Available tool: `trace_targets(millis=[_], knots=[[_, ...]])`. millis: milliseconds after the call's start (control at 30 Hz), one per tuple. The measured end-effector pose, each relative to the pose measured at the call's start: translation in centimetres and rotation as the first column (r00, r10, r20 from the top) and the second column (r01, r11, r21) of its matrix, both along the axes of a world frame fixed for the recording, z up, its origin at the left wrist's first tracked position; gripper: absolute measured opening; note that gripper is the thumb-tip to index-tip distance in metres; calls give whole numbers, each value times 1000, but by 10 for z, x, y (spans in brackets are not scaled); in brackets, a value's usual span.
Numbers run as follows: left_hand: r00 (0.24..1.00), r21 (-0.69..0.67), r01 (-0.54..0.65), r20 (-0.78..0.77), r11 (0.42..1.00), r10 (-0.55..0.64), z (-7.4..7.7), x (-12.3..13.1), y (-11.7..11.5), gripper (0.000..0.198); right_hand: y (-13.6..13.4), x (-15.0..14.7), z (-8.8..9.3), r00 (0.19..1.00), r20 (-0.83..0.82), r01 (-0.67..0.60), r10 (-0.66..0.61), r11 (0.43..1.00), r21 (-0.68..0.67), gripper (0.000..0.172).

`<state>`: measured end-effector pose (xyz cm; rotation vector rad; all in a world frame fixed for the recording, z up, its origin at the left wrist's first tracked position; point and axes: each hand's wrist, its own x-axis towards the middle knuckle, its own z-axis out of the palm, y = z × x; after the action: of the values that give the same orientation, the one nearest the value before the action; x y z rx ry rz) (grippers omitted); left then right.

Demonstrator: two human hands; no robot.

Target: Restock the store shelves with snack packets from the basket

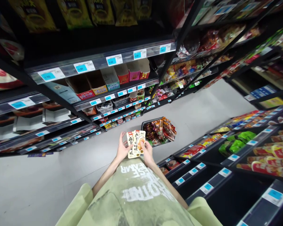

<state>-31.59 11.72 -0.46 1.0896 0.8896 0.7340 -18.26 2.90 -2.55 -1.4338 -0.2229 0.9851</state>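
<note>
Two cream-coloured snack packets [137, 145] with dark lettering and a food picture overlap in front of my chest. My left hand [123, 146] pinches them at the left side, thumb across the front and the other fingers raised. At the right edge my right hand [146, 151] grips the packets with its thumb on the front. Just beyond them, a dark basket [143, 125] heaped with brown and reddish snack packets [162, 128] stands on the floor.
Shelving [103, 67] with price tags and open display boxes [110, 78] runs along the left and ahead. On the right, a lower shelf holds green bags [238, 142] and red-and-yellow packs [273, 153]. Grey floor [85, 160] forms the aisle between.
</note>
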Motion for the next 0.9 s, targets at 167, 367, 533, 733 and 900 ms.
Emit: trace_targets(millis=[167,367,533,733,900], knots=[[991,-183,134,9,974,-134,-5,1,2,125,0,3,1,1000,16,17,-16,1000,-19,36],[995,-230,103,34,968,-97,-8,2,2,124,2,3,4,1000,-22,17,-18,1000,-7,36],[997,-232,58,72,971,-42,-10,2,1,113,6,2,6,999,-39,25,-25,1000,6,36],[999,-200,-35,-27,979,30,-13,-1,4,101,4,4,5,998,-22,61,-61,998,-18,39],[997,-96,-67,-54,993,62,-21,-1,6,87,3,6,2,999,-6,46,-46,999,-29,40]])
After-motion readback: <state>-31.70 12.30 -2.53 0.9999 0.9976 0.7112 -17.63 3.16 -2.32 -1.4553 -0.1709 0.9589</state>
